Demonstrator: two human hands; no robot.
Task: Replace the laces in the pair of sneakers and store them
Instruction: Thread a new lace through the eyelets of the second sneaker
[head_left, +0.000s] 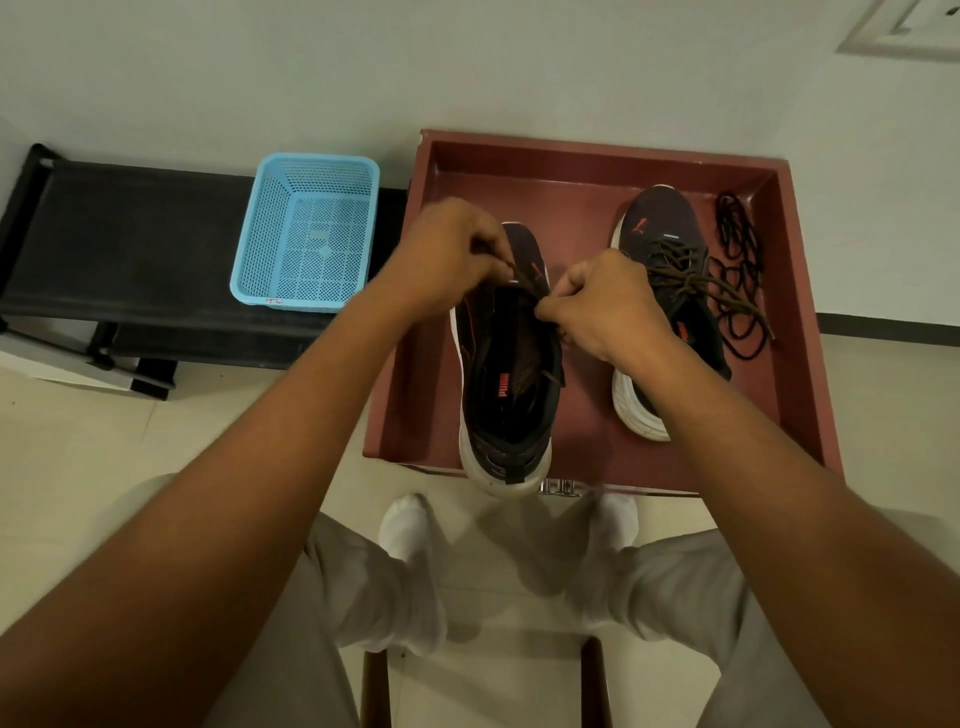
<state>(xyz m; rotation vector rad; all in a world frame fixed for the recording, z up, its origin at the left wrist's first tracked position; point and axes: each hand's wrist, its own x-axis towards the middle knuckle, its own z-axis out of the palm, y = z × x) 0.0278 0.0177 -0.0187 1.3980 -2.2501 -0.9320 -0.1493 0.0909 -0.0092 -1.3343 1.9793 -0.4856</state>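
A dark sneaker (511, 374) with a white sole sits in a reddish-brown tray (587, 161), heel over the near rim, as a seated person works at its eyelets: the left hand (447, 254) and right hand (605, 306) each hold a pinching grip on the brown lace (530, 288). The second sneaker (660, 270), laced in brown, stands to the right beside a loose black lace (740, 270). A blue basket (306, 231) rests on a black table (124, 234)
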